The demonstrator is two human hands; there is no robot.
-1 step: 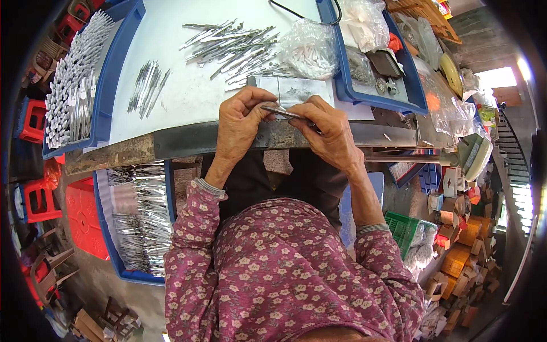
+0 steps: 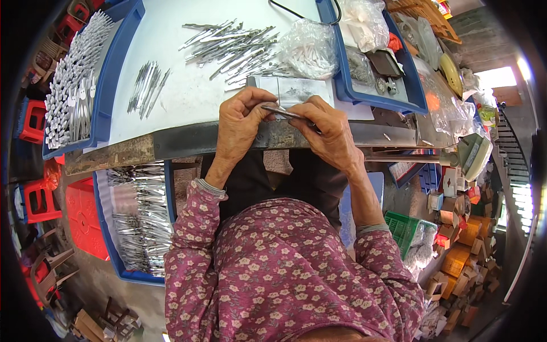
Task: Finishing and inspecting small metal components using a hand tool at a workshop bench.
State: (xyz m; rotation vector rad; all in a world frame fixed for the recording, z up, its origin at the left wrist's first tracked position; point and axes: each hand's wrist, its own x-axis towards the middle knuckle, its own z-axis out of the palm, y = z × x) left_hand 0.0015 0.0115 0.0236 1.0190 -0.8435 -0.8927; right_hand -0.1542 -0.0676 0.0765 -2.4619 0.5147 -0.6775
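Note:
Above the table's front edge, my left hand [image 2: 241, 118] and my right hand [image 2: 330, 131] pinch a slim metal strip [image 2: 285, 112] between them. Its left end is in the left fingertips; the rest runs into my right fingers, which partly hide it. Just beyond my hands lies a flat pad with a white top [image 2: 305, 89], dark smudges on it. Farther off, a loose pile of similar thin metal pieces [image 2: 233, 50] spreads over the white tabletop. A smaller bunch of metal pieces [image 2: 148, 86] lies to the left.
A blue tray [image 2: 117, 74] of white-ended pieces stands at the left. Beside the pile sits a clear plastic bag [image 2: 310, 48] of pale parts. At the right is another blue tray [image 2: 379, 101] with bags and small metal parts. Below the table, a blue crate [image 2: 126, 275] holds many metal pieces.

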